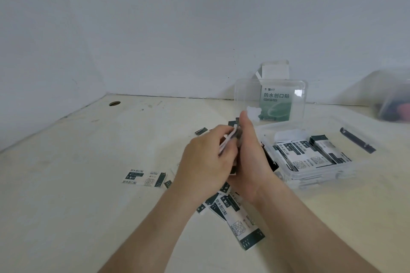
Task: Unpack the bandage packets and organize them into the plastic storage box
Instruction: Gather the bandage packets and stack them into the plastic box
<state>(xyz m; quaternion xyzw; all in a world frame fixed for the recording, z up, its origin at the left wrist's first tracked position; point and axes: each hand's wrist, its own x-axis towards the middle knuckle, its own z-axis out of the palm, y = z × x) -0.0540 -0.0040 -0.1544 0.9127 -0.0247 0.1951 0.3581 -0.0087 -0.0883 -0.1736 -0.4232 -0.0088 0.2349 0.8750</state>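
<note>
- Both hands meet over the middle of the table, working the same stack of bandage packets (234, 137).
- The left hand (206, 157) has its fingers curled round the near side of the stack, pinching the white packet edges.
- The right hand (250, 153) grips the stack from the other side, palm turned toward the left hand and thumb sticking up (its fingers are mostly hidden behind the stack).
- Loose packets (239, 215) lie scattered on the table (77, 162) under both wrists, a couple more (144, 177) sit off to the left, and one small one (202, 131) lies just past the left hand.
- The clear plastic storage box (328, 175) sits just right of the right hand. It's open, with a row of packed packets (310, 153) leaning inside.
- A black latch strip (357, 139) shows at the box's far right side.
- The clear lid (246, 95) stands upright behind the box.
- Behind the lid is the green-and-white bandage carton (275, 104), top flap open, against the wall.
- A blurry clear container (392, 104) holding something colourful sits at the far right edge.
- A round cable hole (114, 103) sits in the table's far left corner.
</note>
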